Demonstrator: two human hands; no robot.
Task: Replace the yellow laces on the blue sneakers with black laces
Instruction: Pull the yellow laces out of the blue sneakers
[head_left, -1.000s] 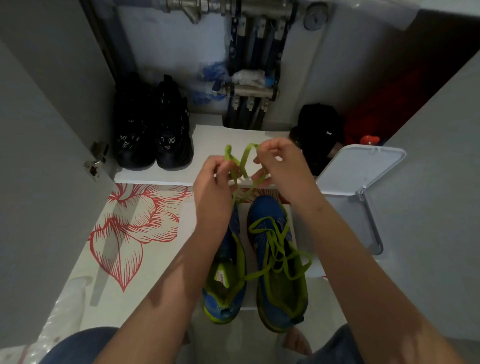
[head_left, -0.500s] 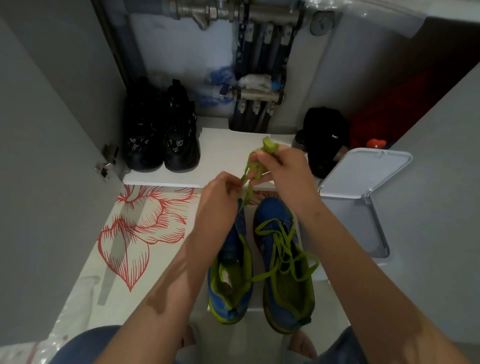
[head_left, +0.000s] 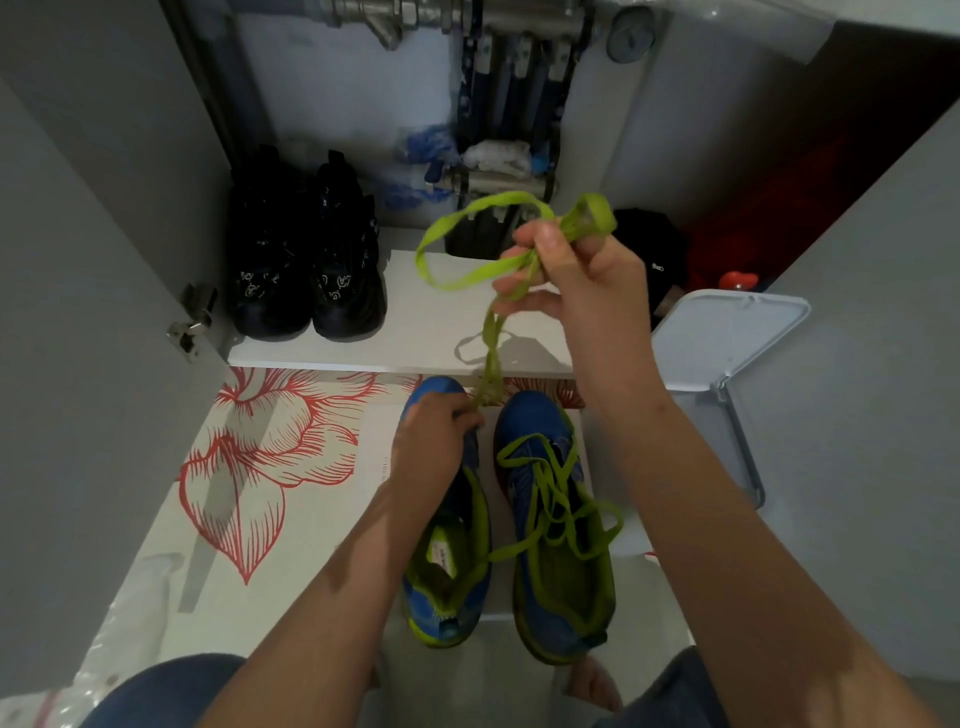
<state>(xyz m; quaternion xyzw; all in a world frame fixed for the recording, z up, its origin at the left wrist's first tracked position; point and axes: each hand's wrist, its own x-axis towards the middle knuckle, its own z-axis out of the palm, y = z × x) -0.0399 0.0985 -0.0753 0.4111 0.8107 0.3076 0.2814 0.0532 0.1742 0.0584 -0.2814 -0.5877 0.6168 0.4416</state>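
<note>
Dim, greyish and flat overall — brightest on the white shelf and the patterned floor. Casts a soft shadow of the yellow lace onto that shelf. Sinks into near-black at upper right. Bows straight edges at the frame's borders; slightly soft throughout.

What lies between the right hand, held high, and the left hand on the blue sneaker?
In the head view, a stretch of yellow lace runs from the right hand down to the left hand.
</note>
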